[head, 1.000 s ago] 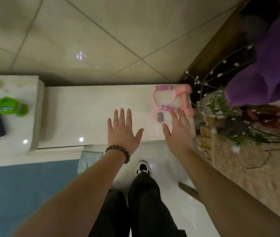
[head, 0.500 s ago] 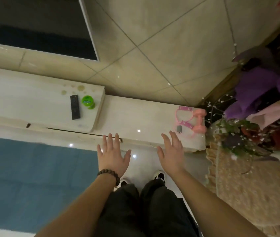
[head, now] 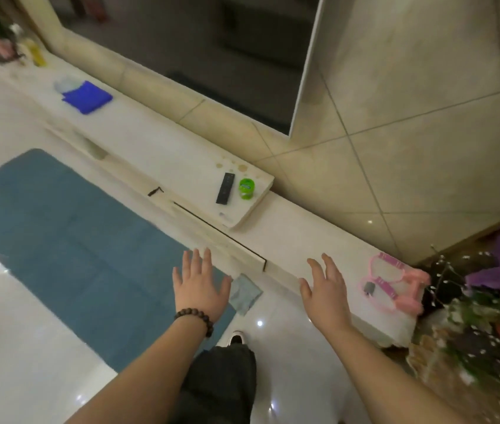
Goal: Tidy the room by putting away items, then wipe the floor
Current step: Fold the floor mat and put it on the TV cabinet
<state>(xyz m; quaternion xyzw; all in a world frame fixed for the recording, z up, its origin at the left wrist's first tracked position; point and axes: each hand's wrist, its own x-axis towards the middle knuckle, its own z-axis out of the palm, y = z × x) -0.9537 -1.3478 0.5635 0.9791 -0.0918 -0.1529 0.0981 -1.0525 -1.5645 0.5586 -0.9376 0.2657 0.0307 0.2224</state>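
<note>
We stand between items, both hands empty.
Our left hand (head: 201,284) and right hand (head: 326,289) are spread wide; next we should probably reach the small grey-blue cloth (head: 244,293) on the glossy white floor (head: 28,377).

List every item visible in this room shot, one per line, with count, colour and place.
slim remote control: 1, black, on the raised white ledge
round lidded tub: 1, green, right of the remote
folded cloth: 1, bright blue, far left on the ledge
pink dumbbell: 1, pink, right end of the low ledge
loop resistance band: 1, pink, against the dumbbell
floor rug: 1, teal blue, on the glossy floor
small rag: 1, pale grey-blue, at the rug's corner
flower arrangement: 1, purple and green, far right
yellow bottle: 1, top left
left hand: open, beaded bracelet at wrist
right hand: open
</note>
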